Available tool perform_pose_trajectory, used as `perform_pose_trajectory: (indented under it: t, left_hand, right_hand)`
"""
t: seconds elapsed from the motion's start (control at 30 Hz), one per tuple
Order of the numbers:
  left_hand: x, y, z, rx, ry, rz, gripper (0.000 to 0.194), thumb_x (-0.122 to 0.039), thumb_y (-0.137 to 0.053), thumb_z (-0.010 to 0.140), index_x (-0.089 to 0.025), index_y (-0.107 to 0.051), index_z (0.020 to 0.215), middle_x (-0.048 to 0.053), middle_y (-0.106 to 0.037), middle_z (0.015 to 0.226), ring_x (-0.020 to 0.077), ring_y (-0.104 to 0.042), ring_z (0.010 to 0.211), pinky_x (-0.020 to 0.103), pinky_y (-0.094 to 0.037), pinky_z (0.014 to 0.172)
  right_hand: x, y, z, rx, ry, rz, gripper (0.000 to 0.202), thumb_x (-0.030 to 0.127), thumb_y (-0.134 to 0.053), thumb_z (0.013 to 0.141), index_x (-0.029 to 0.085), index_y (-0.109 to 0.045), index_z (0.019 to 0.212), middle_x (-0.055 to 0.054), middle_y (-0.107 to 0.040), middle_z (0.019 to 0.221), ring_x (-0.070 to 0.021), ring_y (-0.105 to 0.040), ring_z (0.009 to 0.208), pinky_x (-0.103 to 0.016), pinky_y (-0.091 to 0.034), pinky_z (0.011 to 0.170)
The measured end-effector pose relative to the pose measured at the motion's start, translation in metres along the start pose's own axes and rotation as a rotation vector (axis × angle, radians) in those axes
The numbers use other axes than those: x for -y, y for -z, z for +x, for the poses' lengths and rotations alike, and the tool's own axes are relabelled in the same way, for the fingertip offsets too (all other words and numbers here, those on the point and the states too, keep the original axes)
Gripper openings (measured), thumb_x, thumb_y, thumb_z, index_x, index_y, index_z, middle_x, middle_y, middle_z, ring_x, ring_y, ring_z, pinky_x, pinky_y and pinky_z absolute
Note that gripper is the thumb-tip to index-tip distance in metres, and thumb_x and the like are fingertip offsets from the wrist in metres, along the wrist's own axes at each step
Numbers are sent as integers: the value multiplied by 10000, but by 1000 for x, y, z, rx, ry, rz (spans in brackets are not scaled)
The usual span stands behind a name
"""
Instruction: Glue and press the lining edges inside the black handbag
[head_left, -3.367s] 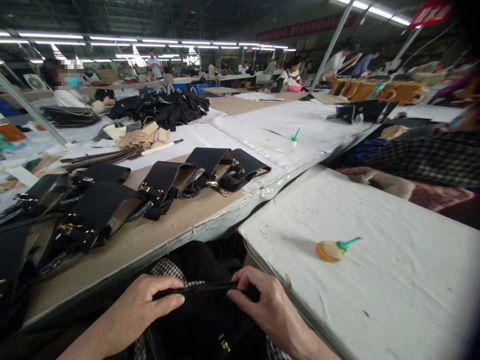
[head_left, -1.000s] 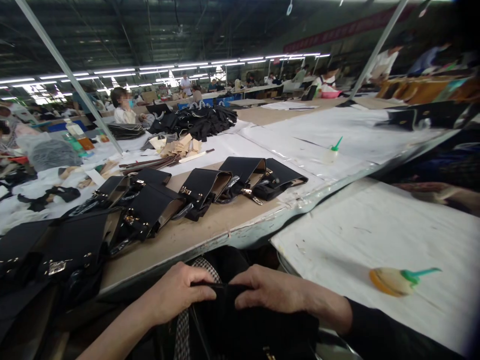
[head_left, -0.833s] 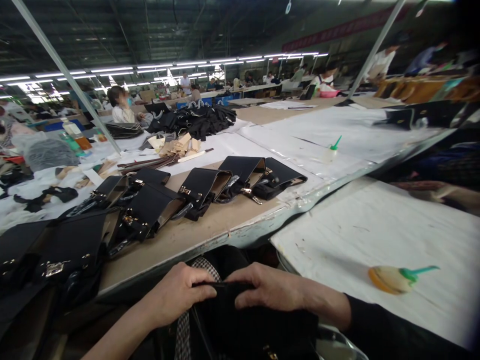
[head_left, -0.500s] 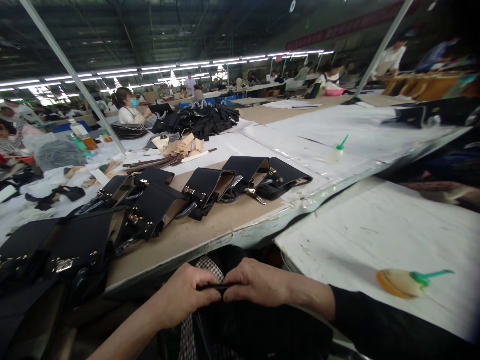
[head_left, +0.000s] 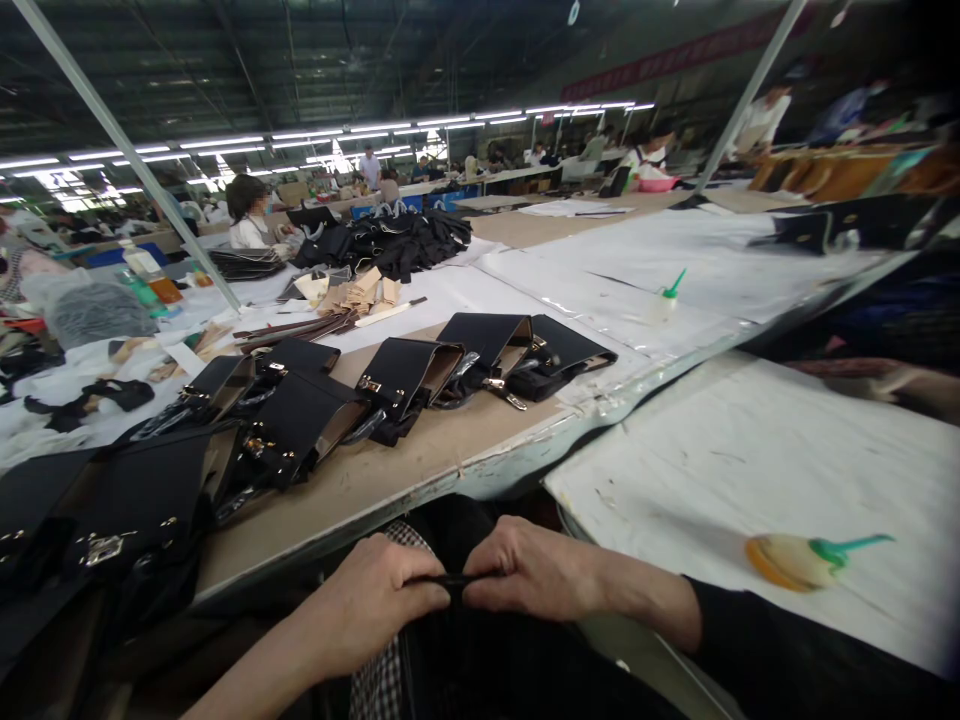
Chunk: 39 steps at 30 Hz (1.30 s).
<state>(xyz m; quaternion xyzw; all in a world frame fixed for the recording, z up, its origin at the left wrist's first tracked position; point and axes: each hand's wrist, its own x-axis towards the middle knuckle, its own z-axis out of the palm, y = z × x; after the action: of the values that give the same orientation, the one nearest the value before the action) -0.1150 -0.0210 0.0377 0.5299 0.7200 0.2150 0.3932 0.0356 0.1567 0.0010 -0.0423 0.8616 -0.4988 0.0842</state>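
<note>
Left hand (head_left: 390, 592) and right hand (head_left: 529, 570) near each other, each grip closed, thumb and fingers pinching edge of black piece (head_left: 495, 665). Piece hangs at 6 o'clock below hands, details too dark to tell. Checked cloth (head_left: 379, 675) at 7 o'clock. Black bags (head_left: 307, 415) with gold-coloured fittings in rows on desk (head_left: 465, 440), 9 to 12 o'clock from hands. Bottle (head_left: 795, 562) with green spout at 3 o'clock, tipped on white-covered desk (head_left: 667, 460). Tan pieces (head_left: 365, 292) at 11 o'clock, heaped.
</note>
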Motion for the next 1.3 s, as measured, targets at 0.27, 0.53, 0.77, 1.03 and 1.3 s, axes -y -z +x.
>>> perform_pose_trajectory:
  t: [0.27, 0.53, 0.77, 1.03, 1.3]
  left_hand:
    - [23, -20, 21, 25, 96, -220, 130, -291, -641, 805, -174, -697, 815, -49, -477, 618, 135, -401, 609, 264, -297, 591]
    - [22, -16, 20, -24, 205, -207, 262, -249, -760, 686, -200, -549, 833, -98, -463, 627, 112, -387, 611, 229, -248, 524]
    - [7, -6, 6, -27, 166, 12, 148, -325, -594, 885, -209, -668, 830, -55, -555, 711, 147, -475, 690, 253, -296, 609]
    - [8, -16, 9, -76, 171, -12, 272, -366, -500, 956, -194, -652, 811, -53, -458, 673, 138, -429, 667, 252, -286, 597]
    - [16, -20, 6, -33, 199, -51, 214, -345, -576, 867, -174, -591, 739, -55, -419, 637, 120, -342, 606, 249, -264, 553]
  right_hand:
    - [-28, -4, -3, -13, -82, 201, 223, 355, -660, 892, 152, -748, 915, 46, -530, 685, -112, -450, 631, -212, -343, 568]
    - [-19, -6, 11, -44, -94, 173, 236, 360, -649, 878, 158, -769, 858, 61, -442, 604, -102, -379, 586, -221, -305, 539]
    - [-18, -9, 16, -98, -76, 132, 290, 262, -603, 842, 165, -518, 583, 71, -342, 578, -85, -320, 557, -233, -249, 498]
    - [-16, -11, 15, -148, -54, 80, 278, 227, -580, 827, 176, -465, 579, 69, -376, 574, -86, -350, 556, -229, -266, 511]
    - [-15, -7, 14, -90, 35, -11, 142, 208, -639, 855, 173, -681, 723, 64, -486, 613, -100, -474, 598, -214, -348, 610]
